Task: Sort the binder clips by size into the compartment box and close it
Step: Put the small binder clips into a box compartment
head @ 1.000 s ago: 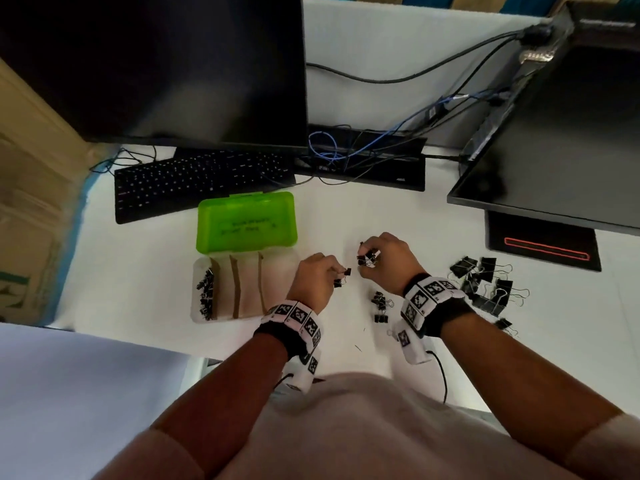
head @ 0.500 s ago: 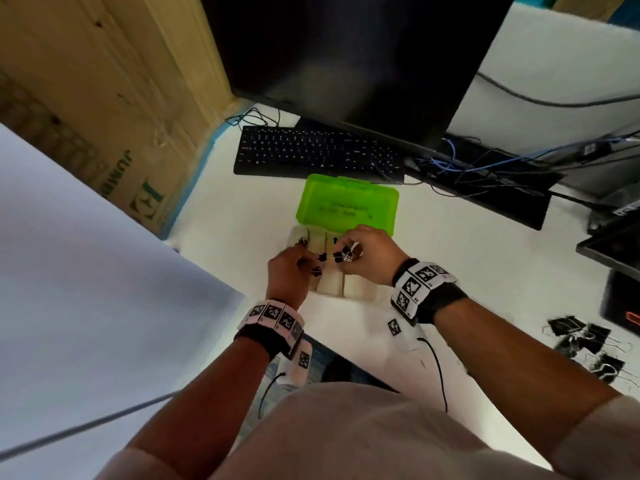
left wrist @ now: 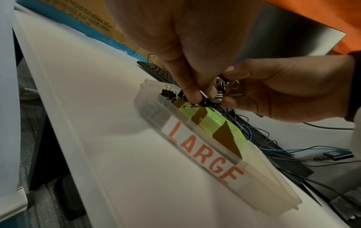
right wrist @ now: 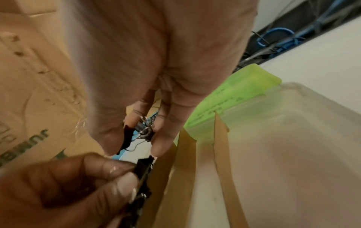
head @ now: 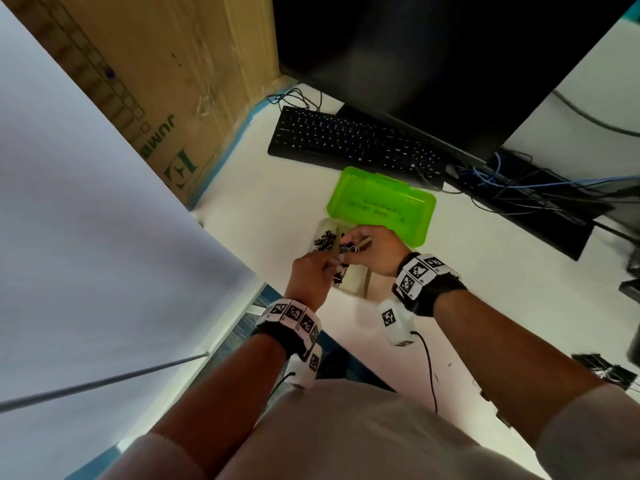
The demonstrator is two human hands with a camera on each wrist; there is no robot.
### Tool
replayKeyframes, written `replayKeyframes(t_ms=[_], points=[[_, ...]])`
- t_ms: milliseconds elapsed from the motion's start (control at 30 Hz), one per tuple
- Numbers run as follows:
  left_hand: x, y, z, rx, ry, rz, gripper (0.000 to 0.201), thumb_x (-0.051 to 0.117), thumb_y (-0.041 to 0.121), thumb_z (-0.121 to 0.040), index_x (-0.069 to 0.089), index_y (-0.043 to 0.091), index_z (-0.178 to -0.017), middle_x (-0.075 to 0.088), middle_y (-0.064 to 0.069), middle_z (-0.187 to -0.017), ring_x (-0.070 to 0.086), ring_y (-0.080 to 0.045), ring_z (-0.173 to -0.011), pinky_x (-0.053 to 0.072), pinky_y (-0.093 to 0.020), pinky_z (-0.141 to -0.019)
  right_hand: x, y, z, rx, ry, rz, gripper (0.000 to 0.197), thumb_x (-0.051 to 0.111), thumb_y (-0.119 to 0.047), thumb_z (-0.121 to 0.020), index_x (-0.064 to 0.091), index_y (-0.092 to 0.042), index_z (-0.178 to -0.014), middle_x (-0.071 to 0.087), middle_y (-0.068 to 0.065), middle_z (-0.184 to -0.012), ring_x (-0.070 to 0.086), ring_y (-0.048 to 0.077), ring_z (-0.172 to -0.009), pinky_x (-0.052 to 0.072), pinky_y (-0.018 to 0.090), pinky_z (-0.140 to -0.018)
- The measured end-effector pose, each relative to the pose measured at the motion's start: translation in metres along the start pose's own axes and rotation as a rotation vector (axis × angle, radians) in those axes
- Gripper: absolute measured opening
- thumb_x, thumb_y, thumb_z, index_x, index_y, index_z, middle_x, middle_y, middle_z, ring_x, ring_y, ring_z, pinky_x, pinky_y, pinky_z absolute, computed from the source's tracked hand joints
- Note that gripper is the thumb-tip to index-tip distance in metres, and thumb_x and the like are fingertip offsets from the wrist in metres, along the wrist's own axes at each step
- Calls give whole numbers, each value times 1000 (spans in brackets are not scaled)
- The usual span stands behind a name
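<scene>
The clear compartment box (head: 352,285) lies on the white desk with its green lid (head: 381,204) folded open behind it and brown card dividers (right wrist: 222,148) inside. Several small black binder clips (head: 322,239) fill its leftmost compartment. My left hand (head: 311,275) pinches small binder clips (right wrist: 143,174) over the box. My right hand (head: 372,249) pinches more small clips (right wrist: 144,132) just beside it, above the dividers. In the left wrist view both hands meet over the box's far end (left wrist: 154,92), and a label reading LARGE (left wrist: 205,152) is on the box front.
A black keyboard (head: 353,142) and a monitor (head: 433,57) stand behind the box. A cardboard carton (head: 156,81) stands at the left. Cables (head: 540,188) lie at the back right. Larger black binder clips (head: 602,370) lie at the desk's right edge.
Both hands carried small clips left from the desk's middle to above the box. The head view swung left and tilted; the hands now sit closer together over the left compartments.
</scene>
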State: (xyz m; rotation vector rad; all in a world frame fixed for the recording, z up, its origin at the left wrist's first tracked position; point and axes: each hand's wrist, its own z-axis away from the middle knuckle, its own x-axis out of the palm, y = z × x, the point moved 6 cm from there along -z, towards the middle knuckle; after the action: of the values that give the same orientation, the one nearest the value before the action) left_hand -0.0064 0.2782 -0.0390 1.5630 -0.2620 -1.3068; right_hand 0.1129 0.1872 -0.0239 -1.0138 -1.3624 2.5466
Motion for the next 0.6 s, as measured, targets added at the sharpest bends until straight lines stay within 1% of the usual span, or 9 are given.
replayKeyframes(t_ms=[100,133,200,233,300,333,400,467,600], points=[[1,0,1,7,-35,12,7,65,5,-81,71,10,-83,71,-7,-87,62,-15,-76,45,-15,-72,0,4,-4,42,1,-77,29,79,-30,-71,68,-26,-98,59,-3,-94,57,10,-84,42,18,-69],[2,1,2,11,-45,29,9,64,4,-82,71,9,-84,71,-8,-88,63,-16,-78,46,-15,-72,0,5,-6,55,5,-87,30,78,-30,-72,67,-26,-99,58,-4,-92,57,11,-83,43,21,-71],[3,5,4,35,-66,66,10,63,1,-82,71,6,-85,70,-8,-90,64,-16,-77,44,-6,-69,0,7,-8,78,31,-106,30,78,-29,-72,67,-25,-100,57,-5,-90,58,12,-83,46,23,-73],[5,8,4,51,-79,70,11,63,1,-81,71,6,-85,70,-8,-90,64,-16,-77,41,-2,-69,0,8,-9,90,44,-123,30,77,-28,-73,67,-23,-100,57,-4,-89,59,12,-80,47,20,-70],[7,10,4,64,-98,54,11,64,0,-81,72,6,-85,70,-10,-90,64,-16,-77,39,1,-69,2,8,-9,121,36,-181,31,77,-22,-75,66,-17,-103,58,-2,-85,60,9,-73,49,12,-59],[8,9,3,62,-98,36,11,63,-1,-80,72,5,-85,71,-10,-90,63,-14,-76,37,3,-68,4,9,-9,139,20,-214,32,77,-20,-75,65,-14,-105,58,-2,-83,60,8,-70,50,10,-56],[7,6,0,52,-80,2,11,63,-2,-80,71,3,-85,71,-11,-88,60,-11,-75,36,3,-67,6,9,-9,163,-8,-245,34,76,-17,-77,63,-11,-107,60,-2,-82,62,8,-67,52,11,-56],[7,2,-2,45,-61,-30,10,63,-1,-80,70,4,-85,71,-11,-86,62,-15,-75,39,-4,-67,8,10,-10,177,-43,-246,34,75,-18,-77,62,-12,-108,63,1,-85,63,9,-67,51,12,-55],[6,-2,-6,45,-32,-98,12,61,1,-82,69,5,-89,70,-13,-90,65,-24,-78,42,-16,-70,14,10,-9,194,-101,-244,36,74,-21,-78,60,-11,-109,63,0,-86,63,8,-67,47,8,-48]])
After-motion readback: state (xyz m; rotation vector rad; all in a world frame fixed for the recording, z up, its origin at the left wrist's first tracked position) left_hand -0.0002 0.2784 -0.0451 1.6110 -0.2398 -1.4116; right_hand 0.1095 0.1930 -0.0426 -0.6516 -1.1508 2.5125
